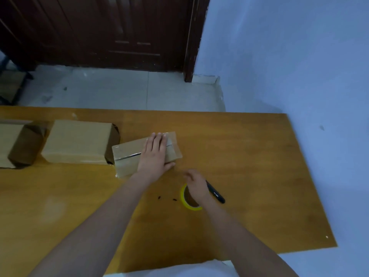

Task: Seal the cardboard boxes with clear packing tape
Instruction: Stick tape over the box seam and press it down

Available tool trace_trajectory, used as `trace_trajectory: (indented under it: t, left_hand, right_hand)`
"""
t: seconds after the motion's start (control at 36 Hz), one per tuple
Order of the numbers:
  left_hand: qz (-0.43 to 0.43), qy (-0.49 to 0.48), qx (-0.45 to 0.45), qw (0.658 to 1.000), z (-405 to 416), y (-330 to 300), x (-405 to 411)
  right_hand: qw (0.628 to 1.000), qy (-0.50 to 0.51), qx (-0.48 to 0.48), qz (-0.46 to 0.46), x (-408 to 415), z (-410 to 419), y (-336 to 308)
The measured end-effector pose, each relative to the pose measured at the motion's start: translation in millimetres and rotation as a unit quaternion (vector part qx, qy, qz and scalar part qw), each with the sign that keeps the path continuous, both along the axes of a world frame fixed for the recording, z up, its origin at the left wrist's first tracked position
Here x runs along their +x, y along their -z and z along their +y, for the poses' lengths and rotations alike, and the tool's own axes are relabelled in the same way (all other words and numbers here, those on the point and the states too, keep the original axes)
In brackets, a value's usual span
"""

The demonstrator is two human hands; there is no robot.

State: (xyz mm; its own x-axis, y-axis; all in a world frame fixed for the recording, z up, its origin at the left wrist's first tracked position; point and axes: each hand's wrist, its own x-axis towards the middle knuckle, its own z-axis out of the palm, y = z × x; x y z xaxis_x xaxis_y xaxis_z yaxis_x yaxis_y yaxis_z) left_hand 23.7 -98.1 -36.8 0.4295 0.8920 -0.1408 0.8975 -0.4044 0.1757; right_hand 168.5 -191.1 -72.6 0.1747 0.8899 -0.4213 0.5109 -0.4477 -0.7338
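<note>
Three cardboard boxes on a wooden table (249, 156), the small taped box (127, 156) rightmost, left hand (154, 154) pressed flat on it with fingers straight, right hand (194, 183) just nearer over the tape roll (184, 198), blurred, grip unclear, black pen (216, 193) beside the roll.

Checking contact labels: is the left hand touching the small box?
Touching. The head view shows the left hand lying flat, fingers straight, on top of the small box, covering part of its seam.

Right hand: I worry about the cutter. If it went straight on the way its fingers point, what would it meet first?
Probably the small taped box under the left hand. The right hand points away from the black cutter; depth is unclear.
</note>
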Motion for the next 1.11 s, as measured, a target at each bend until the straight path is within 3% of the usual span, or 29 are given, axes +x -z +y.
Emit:
trace_trajectory:
  t: [0.19, 0.42, 0.56, 0.67, 0.75, 0.89, 1.11]
  left_hand:
    - [0.001, -0.004, -0.005, 1.0, 1, -1, 1]
    - [-0.009, -0.012, -0.021, 1.0, 5, -3, 2]
    - [0.0, -0.012, -0.009, 1.0, 8, -4, 3]
    - [-0.001, -0.008, 0.002, 1.0, 10, -4, 2]
    - [-0.024, -0.013, 0.007, 1.0, 10, -1, 1]
    - [-0.02, -0.023, 0.008, 0.999, 8, -1, 4]
    - [-0.015, -0.034, 0.03, 0.999, 9, 1, 8]
  right_hand:
    - [0.984, 0.147, 0.017, 0.103, 24, 18, -18]
    - [0.972, 0.191, 0.083, 0.114, 31, 45, -37]
    - [0.98, 0.144, 0.101, 0.091, 16, 63, -49]
    - [0.986, 0.131, 0.025, 0.097, 1, 81, -48]
    - [0.97, 0.166, -0.039, 0.171, -11, 89, -44]
    - [0.946, 0.201, -0.032, 0.252, -16, 90, -41]
    - [0.93, 0.217, -0.065, 0.288, -11, 92, -36]
